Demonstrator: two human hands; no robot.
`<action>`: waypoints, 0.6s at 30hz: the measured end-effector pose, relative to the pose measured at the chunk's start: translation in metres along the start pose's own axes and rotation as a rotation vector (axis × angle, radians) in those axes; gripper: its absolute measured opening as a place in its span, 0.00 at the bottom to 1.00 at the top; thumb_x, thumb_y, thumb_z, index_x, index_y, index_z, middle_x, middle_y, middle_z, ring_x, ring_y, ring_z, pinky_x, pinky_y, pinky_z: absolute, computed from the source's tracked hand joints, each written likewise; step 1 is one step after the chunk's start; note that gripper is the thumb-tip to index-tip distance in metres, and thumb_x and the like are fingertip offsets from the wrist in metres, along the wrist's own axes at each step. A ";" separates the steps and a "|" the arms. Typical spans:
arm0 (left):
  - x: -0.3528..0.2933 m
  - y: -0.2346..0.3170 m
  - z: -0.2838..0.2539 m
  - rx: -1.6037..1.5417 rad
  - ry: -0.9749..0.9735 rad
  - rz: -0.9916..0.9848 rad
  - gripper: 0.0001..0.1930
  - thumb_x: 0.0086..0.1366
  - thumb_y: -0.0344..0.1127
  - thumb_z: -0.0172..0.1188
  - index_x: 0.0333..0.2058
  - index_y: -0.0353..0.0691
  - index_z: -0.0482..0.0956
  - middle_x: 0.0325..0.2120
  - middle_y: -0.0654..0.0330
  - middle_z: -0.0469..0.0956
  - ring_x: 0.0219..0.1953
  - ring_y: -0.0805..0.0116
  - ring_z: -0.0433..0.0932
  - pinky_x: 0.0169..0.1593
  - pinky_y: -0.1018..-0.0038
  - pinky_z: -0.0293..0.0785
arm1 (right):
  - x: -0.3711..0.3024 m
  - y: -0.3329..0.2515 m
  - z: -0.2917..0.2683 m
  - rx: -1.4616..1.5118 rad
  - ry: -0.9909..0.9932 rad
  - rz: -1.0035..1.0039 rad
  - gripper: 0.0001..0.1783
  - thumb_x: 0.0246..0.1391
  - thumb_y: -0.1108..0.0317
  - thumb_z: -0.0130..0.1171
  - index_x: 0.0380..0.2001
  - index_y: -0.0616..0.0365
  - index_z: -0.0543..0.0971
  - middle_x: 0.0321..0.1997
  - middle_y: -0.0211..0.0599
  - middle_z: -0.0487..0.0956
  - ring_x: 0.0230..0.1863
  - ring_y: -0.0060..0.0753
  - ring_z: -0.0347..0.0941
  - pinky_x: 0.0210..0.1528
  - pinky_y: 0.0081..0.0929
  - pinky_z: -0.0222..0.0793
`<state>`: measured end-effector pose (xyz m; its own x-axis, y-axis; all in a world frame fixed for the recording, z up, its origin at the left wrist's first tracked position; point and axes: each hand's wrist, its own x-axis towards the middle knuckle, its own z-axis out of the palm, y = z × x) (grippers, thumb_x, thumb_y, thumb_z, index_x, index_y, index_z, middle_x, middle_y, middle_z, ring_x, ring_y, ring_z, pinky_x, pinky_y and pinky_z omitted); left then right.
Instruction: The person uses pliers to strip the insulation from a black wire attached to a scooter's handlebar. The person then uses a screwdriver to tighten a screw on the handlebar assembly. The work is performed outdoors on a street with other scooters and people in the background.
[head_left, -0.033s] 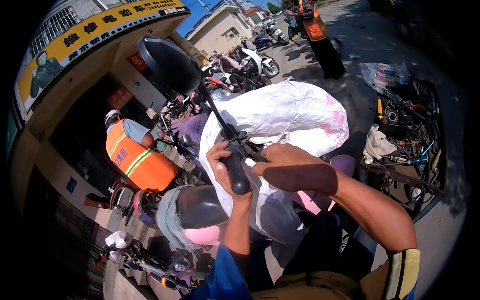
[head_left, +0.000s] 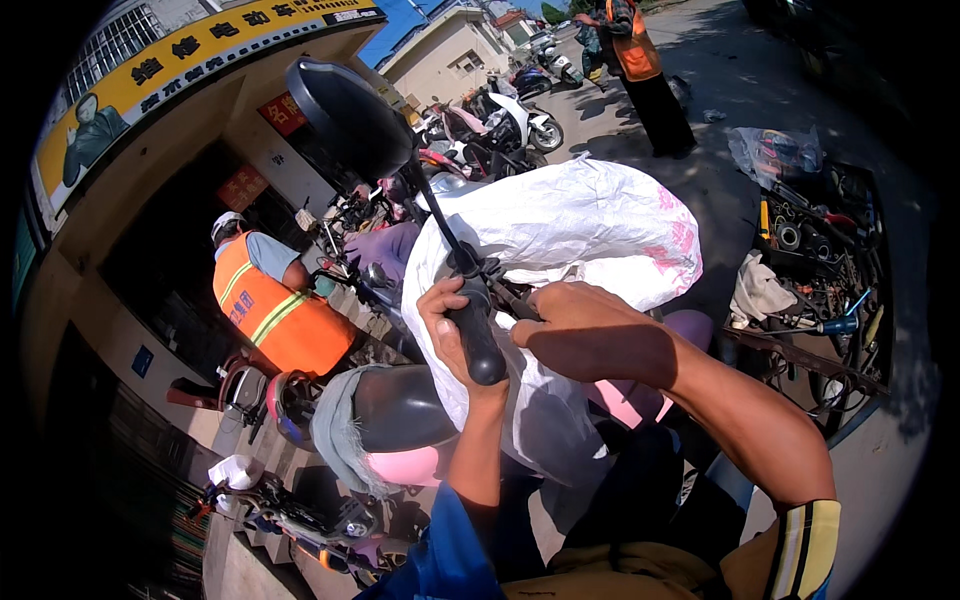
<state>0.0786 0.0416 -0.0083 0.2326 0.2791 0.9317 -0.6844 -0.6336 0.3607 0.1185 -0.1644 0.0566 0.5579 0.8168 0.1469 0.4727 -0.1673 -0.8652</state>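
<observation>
My left hand (head_left: 447,320) is closed around a black rubber handlebar grip (head_left: 480,345). A black rear-view mirror (head_left: 350,120) rises on a thin stem from that handlebar. Just right of the grip, my right hand (head_left: 585,325) is bent over the inner part of the handlebar, its fingers curled; what they hold is hidden behind the hand. A white woven sack (head_left: 590,215) with pink print drapes over the front of the scooter, behind and below both hands. Beside my left forearm are a black seat (head_left: 405,410) and a pink body panel (head_left: 405,466).
A dark metal tray (head_left: 810,357) of jumbled tools stands at right, a whitish rag (head_left: 760,292) on it. People in orange vests are at left (head_left: 270,300) and at the far top (head_left: 638,60). Parked scooters (head_left: 520,125) line the back; another handlebar (head_left: 300,510) sits lower left.
The whole view has shifted slightly. Both hands stay at the handlebar in nearly the same pose, and the person in the orange vest at left has barely moved.
</observation>
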 end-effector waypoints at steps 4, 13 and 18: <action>0.004 0.008 -0.004 0.040 -0.019 -0.011 0.22 0.74 0.49 0.36 0.38 0.34 0.69 0.47 0.48 0.68 0.52 0.60 0.68 0.61 0.63 0.62 | 0.004 -0.019 0.001 -0.184 0.023 0.070 0.21 0.54 0.57 0.53 0.28 0.70 0.79 0.22 0.54 0.78 0.28 0.51 0.78 0.38 0.43 0.71; 0.002 -0.003 -0.017 0.065 -0.059 -0.014 0.25 0.73 0.54 0.39 0.39 0.35 0.72 0.48 0.48 0.70 0.50 0.61 0.70 0.57 0.64 0.67 | 0.000 -0.028 0.014 -0.306 0.100 0.007 0.20 0.54 0.61 0.55 0.25 0.73 0.78 0.26 0.65 0.77 0.33 0.66 0.77 0.38 0.49 0.71; 0.003 -0.002 -0.025 0.056 -0.075 0.045 0.26 0.73 0.55 0.39 0.39 0.35 0.73 0.48 0.48 0.71 0.50 0.61 0.70 0.58 0.63 0.66 | -0.002 -0.026 0.016 -0.240 0.101 -0.003 0.20 0.55 0.61 0.55 0.27 0.74 0.78 0.26 0.64 0.77 0.31 0.65 0.76 0.39 0.50 0.70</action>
<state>0.0634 0.0614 -0.0076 0.2551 0.1962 0.9468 -0.6564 -0.6838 0.3186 0.0937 -0.1526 0.0712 0.6156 0.7605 0.2066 0.6163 -0.3012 -0.7277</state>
